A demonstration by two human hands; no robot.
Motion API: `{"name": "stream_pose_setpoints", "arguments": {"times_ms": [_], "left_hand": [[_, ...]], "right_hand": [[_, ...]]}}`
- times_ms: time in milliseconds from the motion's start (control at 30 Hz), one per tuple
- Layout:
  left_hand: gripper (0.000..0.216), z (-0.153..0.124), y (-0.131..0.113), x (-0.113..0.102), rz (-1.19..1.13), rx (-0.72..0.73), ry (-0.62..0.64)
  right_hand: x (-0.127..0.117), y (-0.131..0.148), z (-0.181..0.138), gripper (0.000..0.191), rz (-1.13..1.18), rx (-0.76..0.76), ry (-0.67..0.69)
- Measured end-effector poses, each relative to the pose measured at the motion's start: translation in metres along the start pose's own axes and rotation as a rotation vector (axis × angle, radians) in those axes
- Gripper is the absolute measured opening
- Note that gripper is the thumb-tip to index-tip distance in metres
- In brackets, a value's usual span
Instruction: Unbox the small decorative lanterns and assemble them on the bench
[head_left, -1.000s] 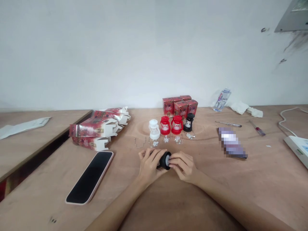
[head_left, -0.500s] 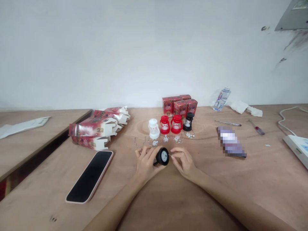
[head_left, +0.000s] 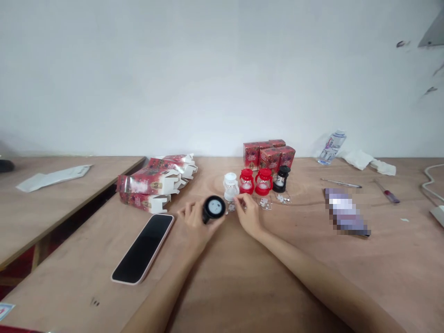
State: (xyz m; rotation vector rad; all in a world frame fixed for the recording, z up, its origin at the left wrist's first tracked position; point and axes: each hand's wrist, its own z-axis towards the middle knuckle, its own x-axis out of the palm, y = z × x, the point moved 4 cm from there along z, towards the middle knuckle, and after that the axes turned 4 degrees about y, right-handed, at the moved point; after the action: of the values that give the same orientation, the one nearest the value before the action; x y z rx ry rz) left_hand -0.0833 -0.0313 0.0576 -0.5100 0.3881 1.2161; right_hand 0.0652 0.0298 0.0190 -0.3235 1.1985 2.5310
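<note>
My left hand is wrapped round a small black lantern, tilted so its round base with a pale disc faces me. My right hand is closed, fingertips pinched just in front of a white lantern; whatever they hold is too small to make out. Two red lanterns and another black lantern stand upright in a row to the right of the white one. Small white and metal parts with bent wires lie before the row, partly hidden by my right hand.
Red printed boxes stand behind the lanterns. Opened boxes lie at left, near a phone and a gap between tables. At right are a bottle, crumpled tissue, a screwdriver and a blurred-out flat object.
My right hand has moved from beside the lantern's base, where it pinched a thin piece, toward the white lantern. My left hand has shifted left with the black lantern, its base turned further upward.
</note>
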Motion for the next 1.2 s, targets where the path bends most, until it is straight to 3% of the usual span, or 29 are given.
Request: {"name": "stream_pose_setpoints", "arguments": {"times_ms": [100,200,467,667,933,1200], "left_hand": [[0.040,0.004,0.025,0.001,0.011,-0.170,-0.078],[0.041,0.006,0.038,0.001,0.007,-0.266,-0.122],[0.041,0.009,0.033,-0.006,0.016,-0.192,-0.123],[0.040,0.010,0.034,-0.006,0.004,-0.187,-0.137],[0.039,0.011,0.034,-0.005,0.007,-0.216,-0.118],[0.039,0.012,0.035,-0.008,0.023,-0.193,-0.128]], "right_hand": [[-0.014,-0.005,-0.003,0.018,-0.049,0.043,-0.026],[-0.031,-0.009,-0.007,0.017,-0.176,-0.009,0.012],[-0.043,-0.016,-0.028,0.016,-0.629,-0.248,0.287],[-0.040,-0.010,-0.036,0.017,-0.609,-0.316,0.369],[-0.044,-0.021,-0.034,0.009,-0.519,-0.143,0.358],[-0.035,-0.022,-0.013,0.012,-0.546,0.003,0.526]]}}
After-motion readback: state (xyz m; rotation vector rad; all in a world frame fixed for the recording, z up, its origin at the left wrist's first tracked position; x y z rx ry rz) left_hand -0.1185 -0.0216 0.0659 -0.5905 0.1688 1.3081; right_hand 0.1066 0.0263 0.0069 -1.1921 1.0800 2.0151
